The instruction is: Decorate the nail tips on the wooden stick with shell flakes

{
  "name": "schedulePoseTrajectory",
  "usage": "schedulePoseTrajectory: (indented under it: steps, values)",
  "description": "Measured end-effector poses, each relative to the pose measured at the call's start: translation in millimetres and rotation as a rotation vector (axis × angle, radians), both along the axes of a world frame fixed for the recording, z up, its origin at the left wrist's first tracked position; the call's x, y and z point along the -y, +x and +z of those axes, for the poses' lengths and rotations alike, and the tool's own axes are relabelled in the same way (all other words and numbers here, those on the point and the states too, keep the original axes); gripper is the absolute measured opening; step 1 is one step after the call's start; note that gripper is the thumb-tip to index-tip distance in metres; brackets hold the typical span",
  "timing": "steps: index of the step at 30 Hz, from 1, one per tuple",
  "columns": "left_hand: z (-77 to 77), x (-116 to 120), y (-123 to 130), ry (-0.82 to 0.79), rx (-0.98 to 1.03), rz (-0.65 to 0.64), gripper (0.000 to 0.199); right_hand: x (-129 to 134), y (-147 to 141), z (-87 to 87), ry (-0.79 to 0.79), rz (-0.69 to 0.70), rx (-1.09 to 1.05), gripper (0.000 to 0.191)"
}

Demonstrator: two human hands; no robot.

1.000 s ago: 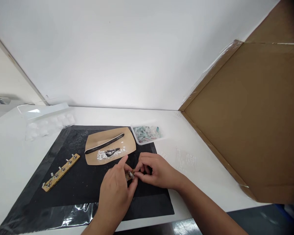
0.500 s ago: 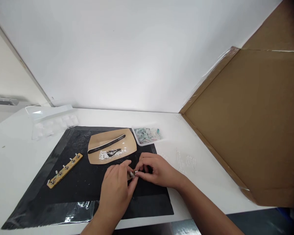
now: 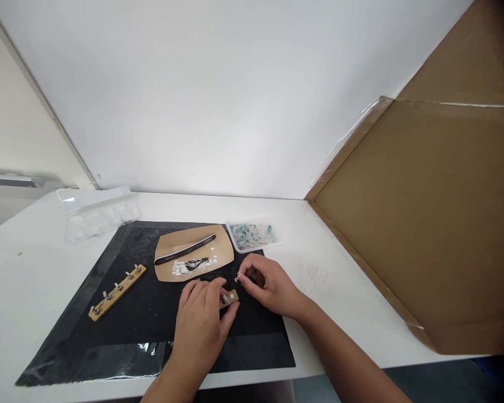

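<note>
My left hand [image 3: 199, 320] is closed around a short tan wooden strip [image 3: 234, 295] held low over the black mat [image 3: 151, 322]. Its right end pokes out past my fingers, with a white spot on it; the rest is hidden. Just right of that end, my right hand [image 3: 272, 284] pinches a tiny light-coloured piece [image 3: 237, 278], too small to make out fully. Behind my hands lies a brown paper tray [image 3: 166, 244] with a long black strip [image 3: 187, 249] and many small white flakes [image 3: 180, 268]. A longer wooden strip [image 3: 124, 286] with several metal fittings and white tabs rests on the left.
A white plastic tub [image 3: 234, 240] full of teal and white pieces [image 3: 252, 236] stands beside the paper tray. Small clear bits [image 3: 324, 280] lie on the white table at right. A clear plastic case [image 3: 103, 221] sits back left. A cardboard panel [image 3: 424, 224] walls the right side.
My right hand has drawn slightly right and up, away from the short wooden strip, whose end now shows. My left hand keeps its hold. The camera view has shifted a little.
</note>
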State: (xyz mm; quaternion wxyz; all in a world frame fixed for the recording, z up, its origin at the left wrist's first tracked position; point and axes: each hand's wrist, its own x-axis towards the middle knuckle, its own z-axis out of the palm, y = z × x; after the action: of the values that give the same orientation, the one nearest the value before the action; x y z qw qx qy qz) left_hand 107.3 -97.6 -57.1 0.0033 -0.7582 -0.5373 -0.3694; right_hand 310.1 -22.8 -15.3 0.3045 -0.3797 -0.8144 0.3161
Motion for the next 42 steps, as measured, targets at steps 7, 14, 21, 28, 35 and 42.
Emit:
schedulePoseTrajectory:
  steps: [7, 14, 21, 28, 35, 42]
  values:
    - [4.7, 6, 5, 0.092, -0.006, 0.015, 0.040, 2, -3, -4.2, -0.202, -0.099, -0.239, 0.025]
    - [56.9, 5, -11, 0.429, 0.205, -0.179, 0.039, 10, -19, 13.4, -0.320, -0.019, -0.369, 0.032]
    - [107.4, -58, -47, 0.441, 0.235, -0.375, 0.027, -7, -35, 52.2, -0.111, 0.049, -0.228, 0.021]
    - [69.2, -62, -66, 0.368, 0.191, -0.366, 0.030, -13, -48, 29.7, 0.026, 0.047, -0.270, 0.010]
    - [61.5, -67, -66, 0.329, 0.100, -0.452, 0.031, -6, -48, 13.7, -0.243, 0.052, -0.488, 0.006]
    - [61.3, -70, -63, 0.299, 0.123, -0.466, 0.027, -4, -51, 5.8, -0.332, 0.048, -0.564, 0.012]
